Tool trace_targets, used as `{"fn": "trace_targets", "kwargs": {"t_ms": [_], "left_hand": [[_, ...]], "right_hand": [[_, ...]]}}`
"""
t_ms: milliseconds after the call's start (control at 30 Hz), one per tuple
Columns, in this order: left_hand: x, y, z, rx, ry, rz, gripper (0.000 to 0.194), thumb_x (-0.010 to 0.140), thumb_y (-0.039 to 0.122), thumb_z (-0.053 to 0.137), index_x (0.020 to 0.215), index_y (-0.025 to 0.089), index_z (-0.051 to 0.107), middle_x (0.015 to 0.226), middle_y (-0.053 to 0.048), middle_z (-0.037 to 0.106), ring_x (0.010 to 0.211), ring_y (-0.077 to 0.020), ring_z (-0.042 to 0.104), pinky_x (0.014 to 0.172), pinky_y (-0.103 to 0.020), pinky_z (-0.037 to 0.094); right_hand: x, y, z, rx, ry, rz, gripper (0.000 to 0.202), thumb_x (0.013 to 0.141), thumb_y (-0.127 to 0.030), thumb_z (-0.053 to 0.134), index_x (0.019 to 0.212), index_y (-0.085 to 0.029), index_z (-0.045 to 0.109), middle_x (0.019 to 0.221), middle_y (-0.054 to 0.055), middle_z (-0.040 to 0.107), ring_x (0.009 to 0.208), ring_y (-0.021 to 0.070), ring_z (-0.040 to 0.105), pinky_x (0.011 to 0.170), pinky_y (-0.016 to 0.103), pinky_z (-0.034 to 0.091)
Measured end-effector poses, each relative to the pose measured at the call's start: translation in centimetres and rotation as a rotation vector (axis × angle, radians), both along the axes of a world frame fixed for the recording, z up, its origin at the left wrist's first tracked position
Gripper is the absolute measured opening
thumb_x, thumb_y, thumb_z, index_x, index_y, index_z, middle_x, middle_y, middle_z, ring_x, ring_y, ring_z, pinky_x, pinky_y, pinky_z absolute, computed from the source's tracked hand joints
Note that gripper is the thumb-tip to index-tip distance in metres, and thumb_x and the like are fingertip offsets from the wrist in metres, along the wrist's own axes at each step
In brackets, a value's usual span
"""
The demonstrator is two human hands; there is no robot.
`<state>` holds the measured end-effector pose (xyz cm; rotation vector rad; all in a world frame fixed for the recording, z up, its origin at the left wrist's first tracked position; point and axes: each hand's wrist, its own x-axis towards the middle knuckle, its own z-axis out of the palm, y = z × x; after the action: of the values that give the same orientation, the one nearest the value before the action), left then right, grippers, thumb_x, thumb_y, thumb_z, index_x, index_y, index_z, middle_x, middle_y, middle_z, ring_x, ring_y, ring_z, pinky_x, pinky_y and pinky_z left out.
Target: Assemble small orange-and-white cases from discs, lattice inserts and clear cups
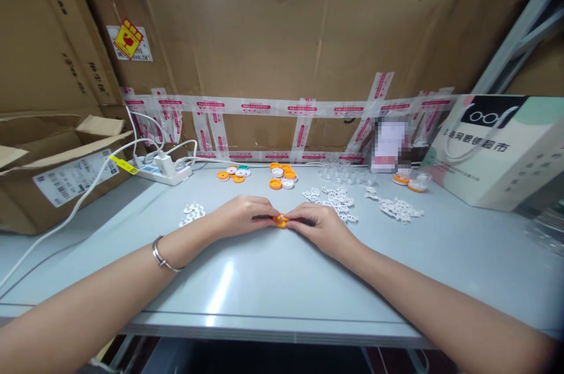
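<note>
Between the fingertips of both hands, just above the table's middle, is a small orange round plastic piece (281,221) with a bit of white in it. My left hand (244,215) pinches it from the left. From the other side my right hand (324,226) pinches it too; the fingers hide part of its rim. Beyond the hands lie orange and white round pieces (275,184) in a small group. A heap of white lacy plastic parts (337,201) is just past my right hand, and small white parts (192,213) lie beside my left forearm.
More round pieces (232,173) lie at the back left, near a white power strip (165,174). Clear plastic cups (339,172) and another white heap (400,209) are to the right. An open carton (57,168), a paper bag (497,157) and a large cardboard box (273,39) border the table.
</note>
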<state>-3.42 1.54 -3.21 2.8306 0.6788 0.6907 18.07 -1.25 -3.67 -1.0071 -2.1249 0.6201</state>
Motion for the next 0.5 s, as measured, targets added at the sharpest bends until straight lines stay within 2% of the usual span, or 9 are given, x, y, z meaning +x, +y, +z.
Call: {"fn": "trace_targets", "kwargs": {"t_ms": [500], "left_hand": [[0.12, -0.14, 0.15, 0.015, 0.041, -0.014, 0.023, 0.088, 0.023, 0.046, 0.1, 0.017, 0.065, 0.092, -0.006, 0.066, 0.083, -0.0124, 0.061, 0.076, -0.022, 0.047]], "right_hand": [[0.08, 0.12, -0.35, 0.051, -0.014, 0.02, 0.015, 0.079, -0.02, 0.058, 0.087, -0.023, 0.07, 0.084, 0.002, 0.067, 0.078, 0.0123, 0.062, 0.074, 0.024, 0.048]]}}
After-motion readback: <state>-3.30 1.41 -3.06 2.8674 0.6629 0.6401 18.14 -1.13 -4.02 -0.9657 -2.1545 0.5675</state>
